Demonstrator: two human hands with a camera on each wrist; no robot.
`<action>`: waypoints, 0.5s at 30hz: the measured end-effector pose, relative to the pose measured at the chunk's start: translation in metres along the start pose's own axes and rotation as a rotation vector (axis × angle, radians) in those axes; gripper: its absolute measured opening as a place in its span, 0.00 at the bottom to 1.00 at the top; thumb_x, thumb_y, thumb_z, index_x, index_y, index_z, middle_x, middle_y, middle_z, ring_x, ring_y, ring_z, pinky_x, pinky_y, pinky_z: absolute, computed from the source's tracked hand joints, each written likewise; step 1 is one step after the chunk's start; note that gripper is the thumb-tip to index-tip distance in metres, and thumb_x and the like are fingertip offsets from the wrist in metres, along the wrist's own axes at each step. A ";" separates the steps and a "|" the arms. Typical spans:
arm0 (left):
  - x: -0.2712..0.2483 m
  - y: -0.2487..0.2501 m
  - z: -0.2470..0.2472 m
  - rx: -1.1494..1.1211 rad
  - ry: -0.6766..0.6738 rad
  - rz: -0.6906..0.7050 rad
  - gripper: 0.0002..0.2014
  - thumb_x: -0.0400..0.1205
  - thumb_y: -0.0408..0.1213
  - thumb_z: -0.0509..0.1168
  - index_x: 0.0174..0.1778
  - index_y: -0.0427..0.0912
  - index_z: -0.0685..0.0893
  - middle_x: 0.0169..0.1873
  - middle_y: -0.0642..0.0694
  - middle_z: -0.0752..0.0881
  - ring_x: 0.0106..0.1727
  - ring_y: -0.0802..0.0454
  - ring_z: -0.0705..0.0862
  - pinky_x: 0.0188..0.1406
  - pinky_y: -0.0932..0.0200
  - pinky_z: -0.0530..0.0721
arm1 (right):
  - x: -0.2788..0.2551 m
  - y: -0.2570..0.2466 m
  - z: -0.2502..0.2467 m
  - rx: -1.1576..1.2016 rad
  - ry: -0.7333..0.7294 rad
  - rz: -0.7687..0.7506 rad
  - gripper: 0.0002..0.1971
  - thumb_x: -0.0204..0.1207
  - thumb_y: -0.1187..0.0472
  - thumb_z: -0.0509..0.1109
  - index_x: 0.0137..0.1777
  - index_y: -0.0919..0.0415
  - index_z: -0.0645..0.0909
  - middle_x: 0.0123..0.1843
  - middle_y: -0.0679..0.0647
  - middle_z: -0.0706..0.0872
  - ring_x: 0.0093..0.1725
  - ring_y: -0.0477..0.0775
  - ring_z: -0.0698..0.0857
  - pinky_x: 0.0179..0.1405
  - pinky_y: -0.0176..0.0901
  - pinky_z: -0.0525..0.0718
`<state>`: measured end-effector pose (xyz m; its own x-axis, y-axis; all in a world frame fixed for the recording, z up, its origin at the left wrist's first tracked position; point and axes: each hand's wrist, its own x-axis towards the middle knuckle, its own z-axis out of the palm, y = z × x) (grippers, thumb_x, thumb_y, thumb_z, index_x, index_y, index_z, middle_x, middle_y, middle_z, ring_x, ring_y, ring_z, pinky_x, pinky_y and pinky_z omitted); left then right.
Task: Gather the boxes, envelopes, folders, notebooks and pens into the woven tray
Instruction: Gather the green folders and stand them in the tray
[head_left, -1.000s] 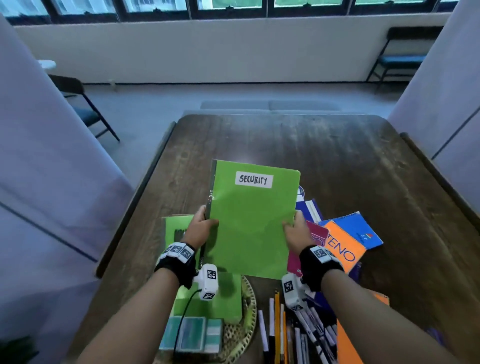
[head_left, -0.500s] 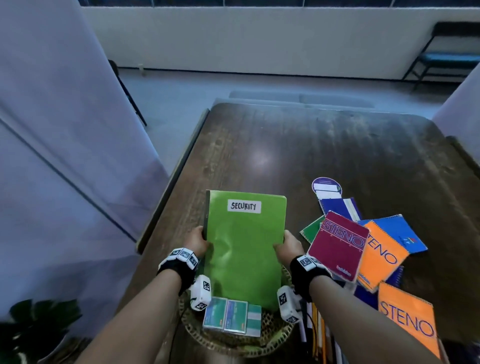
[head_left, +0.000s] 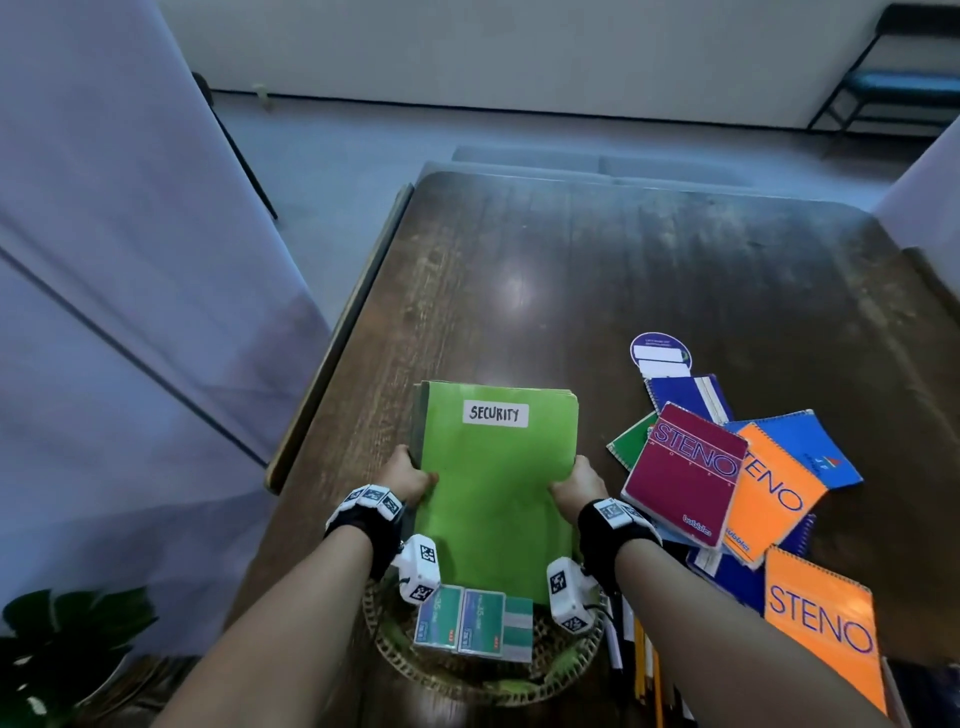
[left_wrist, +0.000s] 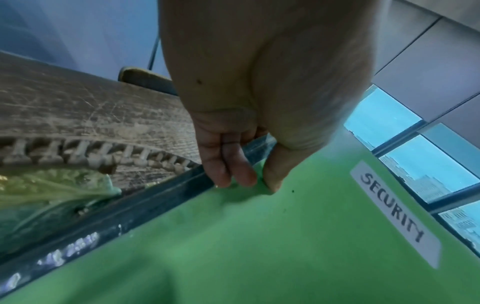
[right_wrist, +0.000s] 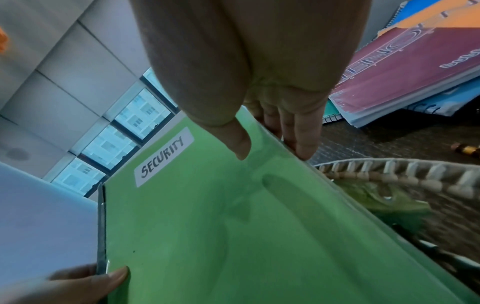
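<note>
Two hands are closed on one green folder (head_left: 498, 493), which is labelled "SECURITY" on a white sticker (head_left: 495, 414) near its far edge. The folder is held in the lower middle of the head view, its near end over the woven tray (head_left: 395, 652) and its far end reaching out above the dark wooden worktop (head_left: 571, 291). The left hand (head_left: 410, 475) is clamped on the folder's left, dark-spined edge: in the left wrist view the thumb is laid on the green cover and the fingers (left_wrist: 228, 166) are curled round the spine. The right hand (head_left: 579, 480) is clamped on the opposite edge, with the thumb on top and the fingers (right_wrist: 298, 133) wrapped beneath, as seen in the right wrist view.

Inside the tray, at the bottom centre of the head view, a row of small teal boxes (head_left: 475, 621) is seen in front of the folder's near end, and something green lies below them; whether the folder touches the tray cannot be told.

To the right of the folder, a loose pile of spiral notebooks is spread on the worktop: a maroon STENO notebook (head_left: 685, 473) on top, an orange STENO notebook (head_left: 774, 499) beside it, blue notebooks (head_left: 810, 447) under them, and another orange STENO notebook (head_left: 826, 629) at the lower right. A bundle of pens and pencils (head_left: 641, 660) is laid just right of the tray, partly hidden by the right forearm.
</note>
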<state>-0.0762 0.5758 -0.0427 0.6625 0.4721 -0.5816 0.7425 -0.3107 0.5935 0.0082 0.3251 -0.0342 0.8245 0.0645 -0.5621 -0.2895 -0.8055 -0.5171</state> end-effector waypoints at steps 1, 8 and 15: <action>0.000 0.000 0.001 -0.002 0.011 0.011 0.19 0.79 0.38 0.74 0.60 0.42 0.72 0.56 0.40 0.87 0.52 0.39 0.88 0.55 0.41 0.89 | 0.001 -0.001 -0.001 -0.004 0.005 0.021 0.22 0.81 0.66 0.68 0.73 0.64 0.68 0.69 0.64 0.81 0.66 0.64 0.82 0.68 0.55 0.81; -0.004 0.002 0.002 -0.124 0.060 0.157 0.16 0.80 0.37 0.73 0.59 0.44 0.74 0.53 0.44 0.87 0.50 0.43 0.89 0.53 0.41 0.90 | -0.001 0.001 -0.012 0.053 0.069 0.047 0.20 0.82 0.72 0.64 0.71 0.64 0.65 0.63 0.65 0.82 0.50 0.59 0.83 0.43 0.45 0.80; -0.008 -0.007 0.005 -0.188 0.098 0.226 0.15 0.81 0.33 0.72 0.59 0.46 0.75 0.53 0.45 0.88 0.51 0.45 0.89 0.52 0.39 0.90 | -0.001 0.003 -0.011 0.083 0.085 -0.032 0.18 0.80 0.66 0.68 0.65 0.54 0.66 0.50 0.55 0.84 0.41 0.52 0.85 0.34 0.43 0.81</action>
<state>-0.0862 0.5707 -0.0451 0.7891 0.4886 -0.3721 0.5399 -0.2631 0.7995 0.0124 0.3163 -0.0281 0.8715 0.0365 -0.4891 -0.2985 -0.7517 -0.5880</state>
